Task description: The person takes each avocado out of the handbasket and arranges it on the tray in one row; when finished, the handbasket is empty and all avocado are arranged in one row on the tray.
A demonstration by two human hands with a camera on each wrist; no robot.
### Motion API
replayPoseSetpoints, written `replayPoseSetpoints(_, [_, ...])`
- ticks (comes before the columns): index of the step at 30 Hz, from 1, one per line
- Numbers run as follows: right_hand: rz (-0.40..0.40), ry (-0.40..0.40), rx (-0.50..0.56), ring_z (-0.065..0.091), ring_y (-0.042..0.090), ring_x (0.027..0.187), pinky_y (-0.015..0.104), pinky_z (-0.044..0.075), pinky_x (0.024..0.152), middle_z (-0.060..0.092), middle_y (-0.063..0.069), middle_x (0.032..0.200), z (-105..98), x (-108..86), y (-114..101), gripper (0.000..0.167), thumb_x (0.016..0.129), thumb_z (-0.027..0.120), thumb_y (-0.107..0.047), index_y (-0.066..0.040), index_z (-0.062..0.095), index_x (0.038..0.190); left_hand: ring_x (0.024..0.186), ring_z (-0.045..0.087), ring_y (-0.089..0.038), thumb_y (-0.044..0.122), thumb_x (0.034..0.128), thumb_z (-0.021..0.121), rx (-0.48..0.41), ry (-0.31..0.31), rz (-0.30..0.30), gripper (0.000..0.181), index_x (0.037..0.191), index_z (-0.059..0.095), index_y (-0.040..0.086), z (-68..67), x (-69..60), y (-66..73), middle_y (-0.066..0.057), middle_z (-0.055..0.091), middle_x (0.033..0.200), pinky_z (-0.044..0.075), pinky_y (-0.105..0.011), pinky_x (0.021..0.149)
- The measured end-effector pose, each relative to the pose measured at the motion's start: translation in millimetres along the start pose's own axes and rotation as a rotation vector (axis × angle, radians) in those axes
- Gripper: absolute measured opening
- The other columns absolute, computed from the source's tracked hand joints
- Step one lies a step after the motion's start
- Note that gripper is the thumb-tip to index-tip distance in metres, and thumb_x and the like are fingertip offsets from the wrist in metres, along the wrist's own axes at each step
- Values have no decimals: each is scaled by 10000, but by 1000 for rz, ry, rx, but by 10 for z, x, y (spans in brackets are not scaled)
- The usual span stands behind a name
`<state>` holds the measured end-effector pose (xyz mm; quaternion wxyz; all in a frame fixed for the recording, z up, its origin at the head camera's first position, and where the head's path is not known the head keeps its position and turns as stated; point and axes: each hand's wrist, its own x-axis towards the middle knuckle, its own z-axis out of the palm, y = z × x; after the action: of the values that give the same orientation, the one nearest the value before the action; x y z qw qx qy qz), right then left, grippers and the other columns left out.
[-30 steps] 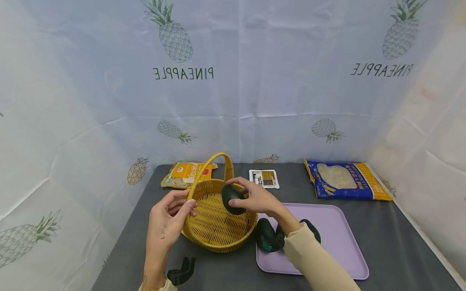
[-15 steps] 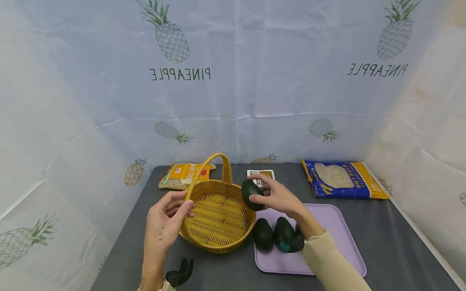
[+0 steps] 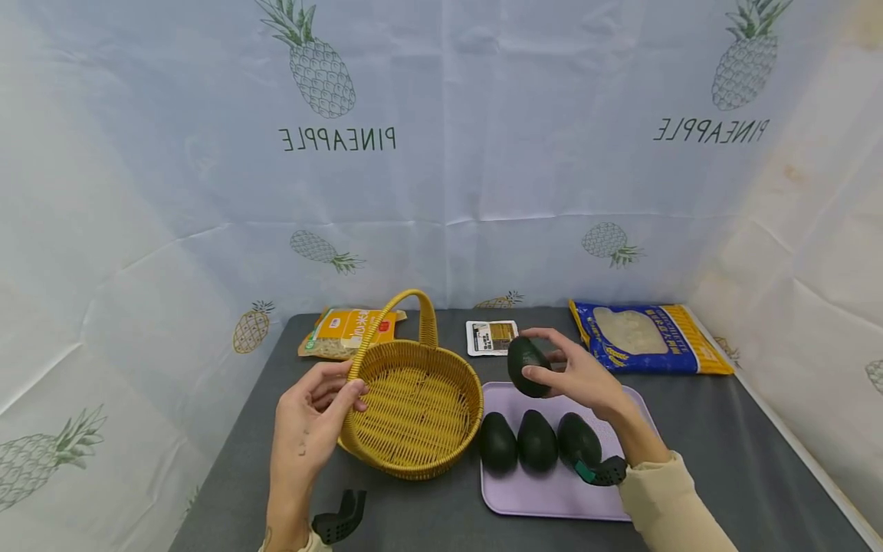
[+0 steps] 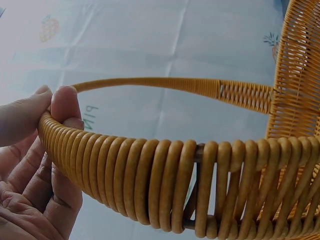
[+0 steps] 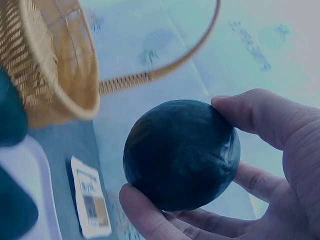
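Observation:
A dark green avocado is held between the thumb and fingers of my right hand, raised over the far edge of the lilac tray. Three more avocados lie side by side on that tray. With thumb and fingers my left hand grips the handle of the yellow woven basket, whose inside shows bare weave. Close up in the left wrist view, the wrapped handle passes between thumb and fingers. In the right wrist view, fingertips press the held avocado from opposite sides.
Behind the basket lies an orange food packet. A small white packet sits at the back middle, and a blue and yellow bag at the back right. A pineapple-print cloth hangs behind the grey table.
My right hand has carried the avocado rightward, from above the basket to above the tray's far edge. The avocados on the tray have come into fuller view. My left hand stays on the handle.

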<state>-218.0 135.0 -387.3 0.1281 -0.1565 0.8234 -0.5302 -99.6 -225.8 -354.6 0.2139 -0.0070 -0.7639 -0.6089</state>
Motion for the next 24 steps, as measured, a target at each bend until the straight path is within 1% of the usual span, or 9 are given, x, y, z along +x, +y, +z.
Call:
replayPoseSetpoints(2, [18,22,-2,503,454,1312,428,642,777,487,275,1424,-86,-89,50,669,936,745,-332,-248,422,1515,685,714,-179,11,936,704,0,-4,0,249,1184,694,25,2,-3,0,-140,763,912,629,-297,676])
replayPoseSetpoints(4, [43,43,-2,403,483,1393,437,640,796,407,279,1502,-162,-175,105,685,942,738,-346,-240,404,1530,687,715,-179,4,935,703,-3,-6,1,252,1186,692,21,5,-2,-1,-155,761,918,631,-303,678])
replayPoseSetpoints(7, [79,63,-1,319,517,1437,446,638,812,317,298,1559,-263,-281,200,713,949,726,-359,-219,370,1552,687,716,-180,5,935,703,1,-5,2,252,1186,690,19,9,-1,-4,-168,758,923,630,-297,676])
replayPoseSetpoints(9, [103,75,-7,372,511,1406,443,638,810,324,307,1550,-319,-343,272,728,950,724,-369,-208,358,1558,689,718,-189,9,935,705,4,-3,1,253,1187,690,21,11,-2,-7,-174,757,926,628,-284,674])
replayPoseSetpoints(11, [113,82,-16,477,491,1325,439,641,796,372,327,1502,-365,-391,332,739,956,718,-365,-185,341,1565,689,719,-194,13,936,705,8,2,-2,253,1188,691,23,3,-3,-7,-176,756,928,626,-276,674])
replayPoseSetpoints(14, [135,99,-41,573,428,1217,420,645,773,440,328,1438,-428,-483,428,744,962,710,-357,-160,327,1568,691,719,-189,15,937,705,11,1,-8,254,1190,690,25,-3,-6,-9,-184,755,935,626,-270,677])
replayPoseSetpoints(17, [161,104,-58,582,384,1196,412,646,761,469,329,1412,-487,-592,558,741,975,694,-339,-136,307,1573,687,717,-172,19,935,708,13,-1,-10,253,1187,691,30,-1,-5,-14,-186,755,935,625,-268,678])
replayPoseSetpoints(20, [203,110,-49,650,326,1084,405,646,751,547,319,1333,-529,-706,701,738,979,689,-314,-109,294,1568,680,714,-152,30,933,713,20,-5,-3,254,1186,693,36,1,-3,-18,-183,757,927,623,-263,675])
replayPoseSetpoints(24, [261,116,-38,679,264,982,399,646,737,598,317,1253,-557,-825,856,752,976,691,-308,-81,281,1565,676,713,-150,44,936,715,29,-4,10,260,1194,691,34,-3,0,-14,-172,759,917,619,-254,670])
